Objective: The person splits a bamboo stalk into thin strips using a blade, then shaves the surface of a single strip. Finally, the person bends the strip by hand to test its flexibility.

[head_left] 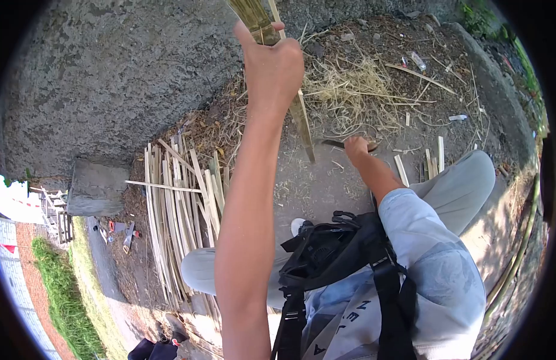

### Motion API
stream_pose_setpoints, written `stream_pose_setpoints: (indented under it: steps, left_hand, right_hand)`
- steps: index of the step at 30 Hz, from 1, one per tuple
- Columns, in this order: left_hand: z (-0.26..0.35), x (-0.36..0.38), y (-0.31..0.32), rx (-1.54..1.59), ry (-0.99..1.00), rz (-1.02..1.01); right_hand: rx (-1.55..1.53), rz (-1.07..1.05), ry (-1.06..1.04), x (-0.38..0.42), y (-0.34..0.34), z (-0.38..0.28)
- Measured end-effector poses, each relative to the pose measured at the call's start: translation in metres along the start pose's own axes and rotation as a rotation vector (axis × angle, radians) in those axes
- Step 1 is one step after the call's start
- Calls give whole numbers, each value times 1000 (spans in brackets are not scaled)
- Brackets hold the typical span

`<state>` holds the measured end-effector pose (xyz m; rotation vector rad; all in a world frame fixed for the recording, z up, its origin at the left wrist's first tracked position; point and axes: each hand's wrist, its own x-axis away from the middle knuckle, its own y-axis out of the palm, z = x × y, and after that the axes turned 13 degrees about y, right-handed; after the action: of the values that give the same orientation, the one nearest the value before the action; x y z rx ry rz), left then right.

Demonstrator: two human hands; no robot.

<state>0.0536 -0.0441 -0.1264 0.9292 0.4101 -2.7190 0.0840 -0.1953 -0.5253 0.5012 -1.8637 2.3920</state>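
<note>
We held a long greenish split bamboo stalk (302,120) upright over the dirt ground (326,186).

Our left hand (273,66) was closed around the stalk's upper part; below it, our right hand (356,147) gripped a dark-bladed knife (333,144), its tip just beside the stalk's lower end. A heap of pale bamboo strips (176,210) lay left of both hands.

Left hand (273,67) raised, fingers (288,49) wrapped round a bamboo pole (302,120) held upright. Right hand (356,148) low, gripping a knife (333,143) whose blade meets the pole's lower end. Split strips (176,204) piled on the ground (110,72) at left; dry shavings (350,84) beyond.
</note>
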Motion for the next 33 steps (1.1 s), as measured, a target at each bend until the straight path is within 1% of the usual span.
stream_pose_setpoints:
  steps: [2, 3, 4, 6, 9, 12, 15, 18, 19, 21, 24, 27, 30, 33]
  left_hand:
    - [-8, -2, -15, 31, 7, 27]
    - [2, -4, -26, 145, -110, 108]
    - [0, -7, -38, 160, -136, 140]
    - [-9, -14, -60, 197, -178, 211]
    - [-9, -10, -75, 240, -158, 232]
    - [1, 10, -85, 241, -124, 255]
    - [7, 30, -102, 179, -38, 330]
    - [18, 48, -115, 118, 33, 403]
    - [23, 53, -118, 130, 47, 441]
    - [39, 64, -128, 165, 102, 434]
    - [78, 76, -146, 188, 191, 442]
    - [116, 86, -173, 220, 289, 455]
    - [133, 87, -198, 246, 380, 433]
    - [134, 82, -192, 282, 421, 396]
  right_hand:
    - [-118, -76, -65, 15, 23, 9]
    - [-164, -142, -69, 27, 26, 11]
    - [-210, -205, -69, 39, 27, 16]
    - [-271, -347, 0, 60, 20, 25]
    - [-282, -465, 70, 65, 13, 39]
    - [-272, -445, 40, 71, -27, 57]
    - [-203, -490, -64, 65, -47, 75]
    - [-209, -359, -78, 71, -77, 90]
    - [-226, -327, -51, 78, -90, 94]
    - [-264, -264, 0, 93, -113, 101]
    - [-411, -135, 68, 109, -131, 112]
    - [-598, -68, 12, 130, -156, 133]
    - [-823, -52, -32, 154, -178, 150]
    - [-1227, -273, 111, 181, -209, 151]
